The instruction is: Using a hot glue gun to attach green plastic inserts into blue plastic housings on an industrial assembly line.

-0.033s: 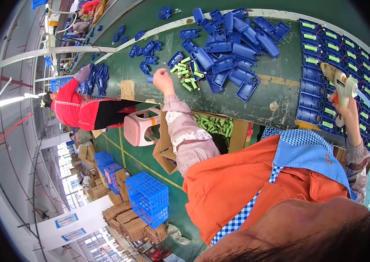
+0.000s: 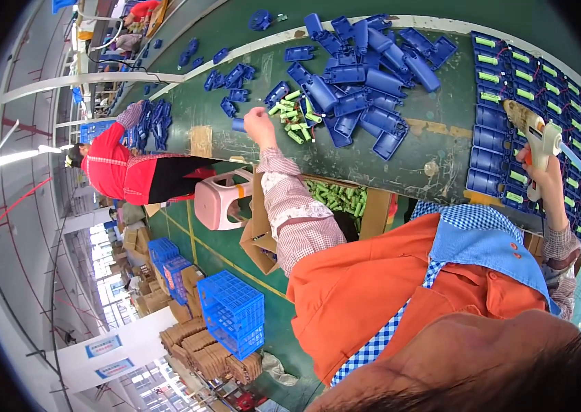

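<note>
My left hand [image 2: 259, 128] is raised over the green workbench [image 2: 276, 147], with its fingers curled together. What they hold, if anything, is hidden. Beside its fingers lies a loose pile of green battery cells [image 2: 296, 118], some with thin wires; a small blue piece [image 2: 238, 124] shows on its other side. In my right hand [image 2: 541, 172] is a white glue gun [image 2: 543, 141] with a brown-stained nozzle and a pale stick at its back. The nozzle points over rows of blue plastic half-shells [image 2: 488, 141]. Many shells hold a green cell; several nearest the nozzle's left hold none.
A heap of blue shells [image 2: 366, 75] covers the bench's middle. Below the bench edge, an open carton [image 2: 375, 213] holds green cells. Left of it stands a pink stool [image 2: 213, 204]. A co-worker in red [image 2: 106, 165] bends over the bench. Blue crates [image 2: 232, 309] and cardboard stacks [image 2: 201, 347] stand behind.
</note>
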`<move>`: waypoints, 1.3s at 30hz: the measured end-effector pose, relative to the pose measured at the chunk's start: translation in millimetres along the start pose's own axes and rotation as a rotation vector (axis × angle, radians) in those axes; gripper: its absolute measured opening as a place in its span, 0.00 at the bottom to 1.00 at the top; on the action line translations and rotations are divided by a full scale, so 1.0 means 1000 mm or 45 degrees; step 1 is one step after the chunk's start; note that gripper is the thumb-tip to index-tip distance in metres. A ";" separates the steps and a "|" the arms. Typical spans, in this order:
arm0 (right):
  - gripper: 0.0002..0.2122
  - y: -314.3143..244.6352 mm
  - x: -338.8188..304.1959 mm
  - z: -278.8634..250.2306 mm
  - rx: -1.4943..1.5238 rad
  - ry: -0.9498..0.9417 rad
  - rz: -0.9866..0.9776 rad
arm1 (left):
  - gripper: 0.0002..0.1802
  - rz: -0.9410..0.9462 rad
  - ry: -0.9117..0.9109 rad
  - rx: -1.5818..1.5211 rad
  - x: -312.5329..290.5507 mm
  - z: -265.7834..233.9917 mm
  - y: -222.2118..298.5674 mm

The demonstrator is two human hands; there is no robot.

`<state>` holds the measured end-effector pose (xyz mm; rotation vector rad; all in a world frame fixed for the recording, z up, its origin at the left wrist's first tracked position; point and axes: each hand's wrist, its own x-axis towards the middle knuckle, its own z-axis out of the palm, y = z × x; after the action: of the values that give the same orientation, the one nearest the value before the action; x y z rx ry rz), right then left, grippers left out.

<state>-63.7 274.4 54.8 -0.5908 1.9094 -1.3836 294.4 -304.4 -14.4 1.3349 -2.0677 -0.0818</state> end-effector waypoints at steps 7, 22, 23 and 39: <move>0.16 0.004 -0.003 0.005 0.017 0.054 0.000 | 0.11 0.349 -0.184 0.371 -0.006 0.024 0.011; 0.16 0.005 -0.009 0.003 0.076 0.073 -0.008 | 0.11 -0.032 0.042 -0.546 0.016 -0.039 0.080; 0.15 0.001 -0.010 0.002 -0.043 0.050 0.044 | 0.12 -0.172 -0.042 -0.827 0.014 -0.037 0.087; 0.13 -0.011 -0.019 0.015 0.095 0.006 0.101 | 0.05 -0.553 -1.420 -2.162 -0.110 -0.012 0.270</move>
<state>-40.0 275.0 67.0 -0.4711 1.8561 -1.3998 116.2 -81.1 46.3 0.4378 -1.2634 -2.4897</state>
